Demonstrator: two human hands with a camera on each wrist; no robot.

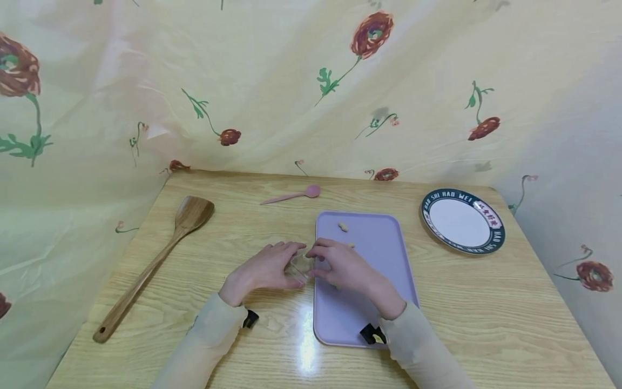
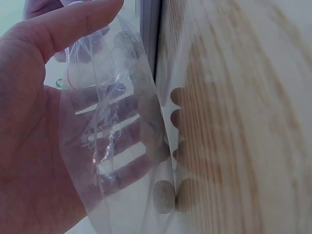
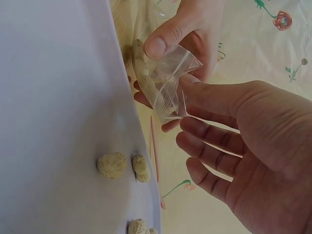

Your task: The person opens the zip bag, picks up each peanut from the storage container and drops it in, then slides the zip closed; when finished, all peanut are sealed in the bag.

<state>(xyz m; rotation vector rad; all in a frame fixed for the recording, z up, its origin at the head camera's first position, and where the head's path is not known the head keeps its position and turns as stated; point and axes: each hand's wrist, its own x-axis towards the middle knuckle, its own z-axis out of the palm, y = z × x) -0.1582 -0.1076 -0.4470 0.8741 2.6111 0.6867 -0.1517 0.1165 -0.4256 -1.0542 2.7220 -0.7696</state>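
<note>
A clear plastic bag [image 1: 301,266] with several peanuts [image 2: 164,196] inside is between my two hands, beside the left edge of the purple tray. My left hand [image 1: 264,268] holds the bag from its left side, thumb on one face and fingers behind the other. In the right wrist view, my right hand [image 3: 263,141] pinches the crumpled mouth of the bag [image 3: 168,92] between thumb and forefinger; its other fingers are loosely bent. Low in the bag, the peanuts lie close to the tabletop in the left wrist view.
Several loose peanuts [image 3: 112,165] lie on the purple tray [image 1: 384,243]. A wooden spatula [image 1: 167,248] lies at the left and a pink spoon [image 1: 312,191] at the back. At the right is a white plate [image 1: 459,222] with a dark rim. A flowered cloth [image 1: 272,81] hangs behind the table.
</note>
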